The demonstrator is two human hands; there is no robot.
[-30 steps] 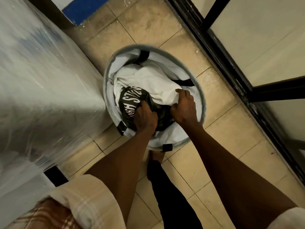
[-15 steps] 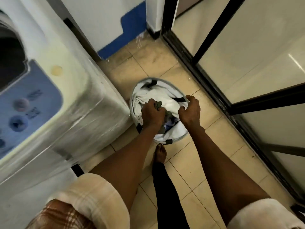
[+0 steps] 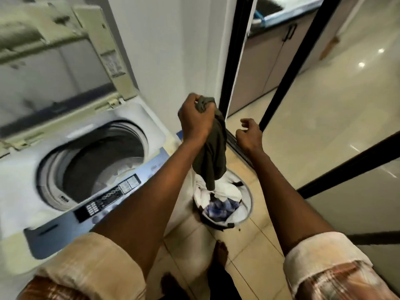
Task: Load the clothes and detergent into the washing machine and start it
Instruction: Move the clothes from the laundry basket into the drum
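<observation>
My left hand (image 3: 194, 116) is shut on a dark olive garment (image 3: 211, 156) that hangs down from the fist above the laundry basket (image 3: 249, 198). The round basket stands on the floor to the right of the washing machine (image 3: 26, 169) and holds white and blue checked clothes (image 3: 218, 207). The top-loading machine has its lid (image 3: 56, 59) raised and its drum (image 3: 97, 163) exposed, with some pale cloth inside. My right hand (image 3: 249, 135) hovers to the right of the garment, fingers curled, holding nothing.
A blue control panel (image 3: 104, 204) runs along the machine's front edge. A black-framed glass door (image 3: 277, 89) stands right of the basket. My bare foot (image 3: 221, 252) rests on the tiled floor just below the basket. A white wall sits behind.
Both hands were down in the basket gripping clothes. Now my left hand has lifted the dark garment up out of it, my right hand has let go, and the view has risen to the machine.
</observation>
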